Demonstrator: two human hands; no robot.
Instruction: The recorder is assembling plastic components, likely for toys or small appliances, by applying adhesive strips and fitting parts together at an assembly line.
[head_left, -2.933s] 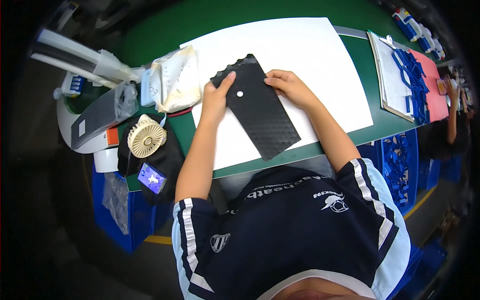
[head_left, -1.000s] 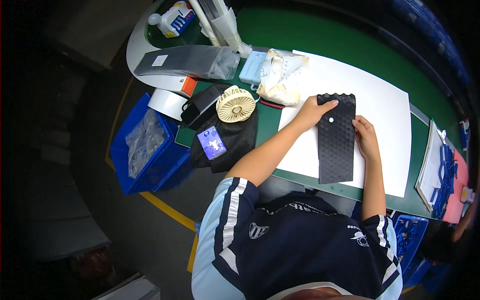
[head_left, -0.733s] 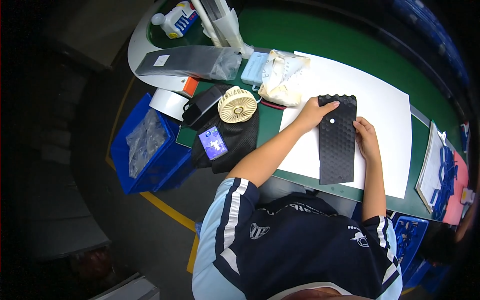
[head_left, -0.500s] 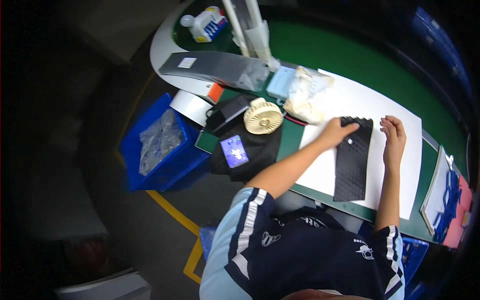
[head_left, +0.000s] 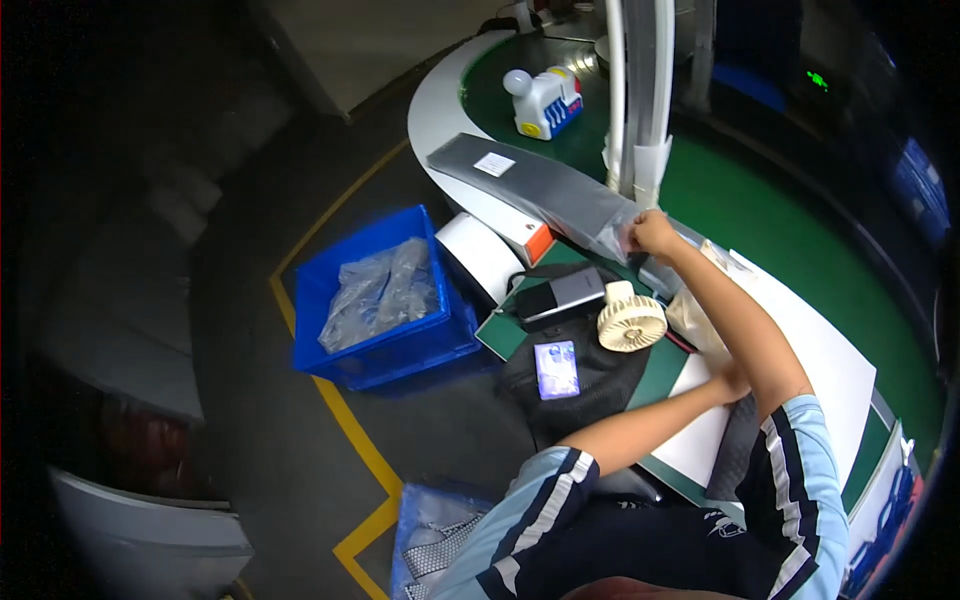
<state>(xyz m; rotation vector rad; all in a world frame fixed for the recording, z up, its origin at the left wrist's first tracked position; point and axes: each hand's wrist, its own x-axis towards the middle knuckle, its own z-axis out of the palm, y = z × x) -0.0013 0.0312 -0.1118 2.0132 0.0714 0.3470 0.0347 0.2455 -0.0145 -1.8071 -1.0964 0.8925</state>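
Observation:
My right hand (head_left: 654,235) reaches across to the clear end of a long grey plastic bag (head_left: 540,185) with a white label. Its fingers are closed at the bag's crinkled edge. Lower down, my left hand (head_left: 732,383) is by the top of a black textured sheet (head_left: 733,450), its fingers hidden behind my right forearm. That sheet lies on a large white board (head_left: 800,320), partly covered by my right sleeve. A cream cloth-like bundle (head_left: 695,318) shows beside my right forearm.
Left of my arms are a cream handheld fan (head_left: 632,322), a black-and-grey box (head_left: 562,296), a purple card (head_left: 557,370) on black fabric, and an orange-ended box (head_left: 535,242). A blue crate (head_left: 400,350) holds clear plastic. Behind stand a white bottle (head_left: 547,105) and white posts (head_left: 640,100).
My right hand has gone from beside the black sheet across to the grey bag's end. My left hand stays near the sheet's top. The whole view has swung leftward.

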